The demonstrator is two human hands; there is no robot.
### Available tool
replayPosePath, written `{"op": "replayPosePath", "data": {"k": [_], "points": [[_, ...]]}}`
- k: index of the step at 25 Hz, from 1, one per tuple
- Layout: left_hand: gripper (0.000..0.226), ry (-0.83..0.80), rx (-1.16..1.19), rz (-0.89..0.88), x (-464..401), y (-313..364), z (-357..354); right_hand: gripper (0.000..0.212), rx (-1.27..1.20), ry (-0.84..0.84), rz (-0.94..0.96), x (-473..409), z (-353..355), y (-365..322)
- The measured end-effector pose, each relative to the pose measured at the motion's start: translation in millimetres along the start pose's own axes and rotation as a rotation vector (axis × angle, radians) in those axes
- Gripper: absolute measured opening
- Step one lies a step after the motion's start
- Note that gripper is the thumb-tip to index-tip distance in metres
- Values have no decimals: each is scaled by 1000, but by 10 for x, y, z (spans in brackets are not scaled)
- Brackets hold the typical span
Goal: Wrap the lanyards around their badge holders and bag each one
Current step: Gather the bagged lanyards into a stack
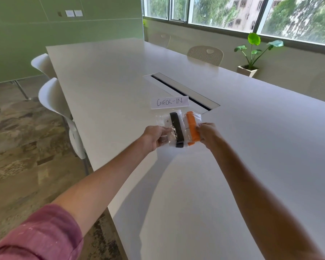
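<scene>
1. Head view, the hold: the left hand pinches the near-left side of a clear bag, fingers curled on the plastic, and the right hand grips the right side of a second clear bag. Both arms reach well out over the white table. The two bags sit side by side, edges touching or overlapping; which one, the view does not settle. They are probably held this way to square them up as a pair in front of the card reading "CHECK-IN", which stands just beyond them.

2. Head view, position: whether the bags rest on the table or hang slightly above it cannot be told. The cable slot runs behind the card.

3. Head view, the look: the left bag holds a badge holder banded by a black lanyard, whose end pokes past the bag's near edge. The right bag holds one wound in an orange lanyard. The plastic is crinkled and glossy. Both look wrapped and bagged, so the task seems near its end.

4. Head view, surroundings: white chairs stand along the left edge, and a potted plant stands by the window.
</scene>
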State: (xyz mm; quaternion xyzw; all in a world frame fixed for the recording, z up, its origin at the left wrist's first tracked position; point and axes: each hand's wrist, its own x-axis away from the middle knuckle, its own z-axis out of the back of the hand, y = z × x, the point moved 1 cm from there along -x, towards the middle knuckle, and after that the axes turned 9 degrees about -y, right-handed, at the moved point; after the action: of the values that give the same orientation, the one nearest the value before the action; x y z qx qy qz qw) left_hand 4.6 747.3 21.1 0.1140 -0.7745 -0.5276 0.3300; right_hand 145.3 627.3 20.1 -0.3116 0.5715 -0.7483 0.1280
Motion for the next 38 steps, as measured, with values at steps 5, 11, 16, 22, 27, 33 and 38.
{"op": "replayPosePath", "data": {"k": [5,11,16,22,27,33,38], "points": [[11,28,-8,33,-419,97,216,15,-28,-47,-47,-483,-210,-51],[9,66,-76,40,-741,107,313,5,-19,-45,-65,-785,-279,11],[11,93,-77,21,-846,70,411,12,39,-81,28,-848,-256,11],[41,253,-308,-92,-804,103,697,5,100,-9,59,-923,-118,68],[41,340,-405,-107,-796,135,972,7,122,46,48,-1007,15,162],[41,383,-625,-111,-753,106,1074,18,189,145,15,-1048,245,279],[41,404,-869,-121,-690,89,1131,22,259,164,-4,-990,379,285]]}}
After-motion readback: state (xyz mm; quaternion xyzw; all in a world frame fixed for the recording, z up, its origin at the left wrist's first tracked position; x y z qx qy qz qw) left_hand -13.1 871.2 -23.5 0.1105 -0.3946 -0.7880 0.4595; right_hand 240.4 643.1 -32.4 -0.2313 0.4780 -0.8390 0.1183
